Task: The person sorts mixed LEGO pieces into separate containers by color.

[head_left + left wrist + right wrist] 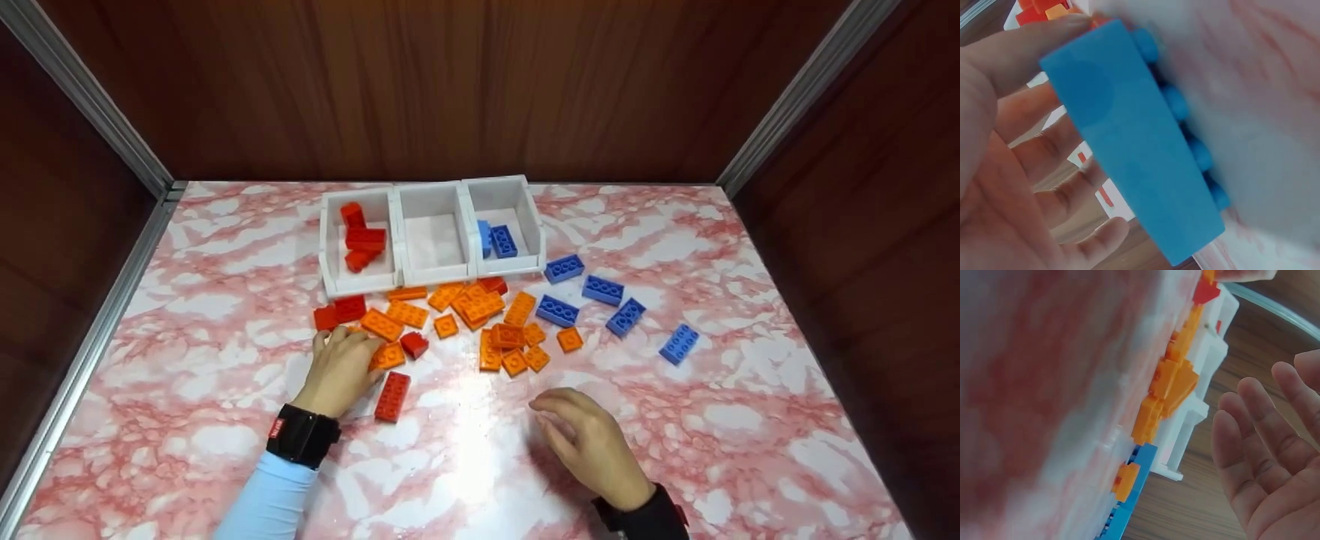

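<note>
My left hand [341,371] reaches down among orange and red bricks, fingers bent. Its thumb is beside an orange brick [390,356]; red bricks [349,307] lie just past the fingertips. In the left wrist view, a blue brick [1134,140] stands large before the fingers, studs toward the table, covering some fingertips. That blue brick is hidden in the head view, and any grip is unclear. A red brick [392,397] lies right of the left hand. My right hand [592,442] hovers nearer the front, fingers loosely curved and holding nothing; the right wrist view shows its bare palm [1280,495].
Behind the bricks stands a white three-part tray [398,240]. Red bricks [366,240] lie in its left compartment and blue ones [504,241] in its right. Orange bricks [480,307] spread before it; loose blue bricks [602,290] lie to the right. Wooden walls [480,90] surround the table.
</note>
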`<move>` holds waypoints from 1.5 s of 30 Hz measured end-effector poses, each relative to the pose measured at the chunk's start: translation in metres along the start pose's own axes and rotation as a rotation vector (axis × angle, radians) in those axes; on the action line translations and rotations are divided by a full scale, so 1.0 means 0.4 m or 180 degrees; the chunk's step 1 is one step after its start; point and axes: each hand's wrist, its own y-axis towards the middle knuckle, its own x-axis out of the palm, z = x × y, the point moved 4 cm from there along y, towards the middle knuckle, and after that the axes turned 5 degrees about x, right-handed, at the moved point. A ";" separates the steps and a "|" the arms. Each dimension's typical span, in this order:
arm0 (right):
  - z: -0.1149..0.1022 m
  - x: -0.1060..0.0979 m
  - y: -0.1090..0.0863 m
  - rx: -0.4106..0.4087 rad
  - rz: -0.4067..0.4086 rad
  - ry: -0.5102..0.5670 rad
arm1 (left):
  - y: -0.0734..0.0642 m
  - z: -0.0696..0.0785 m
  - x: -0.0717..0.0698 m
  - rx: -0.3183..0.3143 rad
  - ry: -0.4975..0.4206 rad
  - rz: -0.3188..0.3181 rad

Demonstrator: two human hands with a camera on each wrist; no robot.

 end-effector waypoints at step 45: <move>0.027 -0.058 -0.065 0.0474 0.0149 -0.0046 | 0.536 0.024 -0.096 0.0507 0.0026 -0.0668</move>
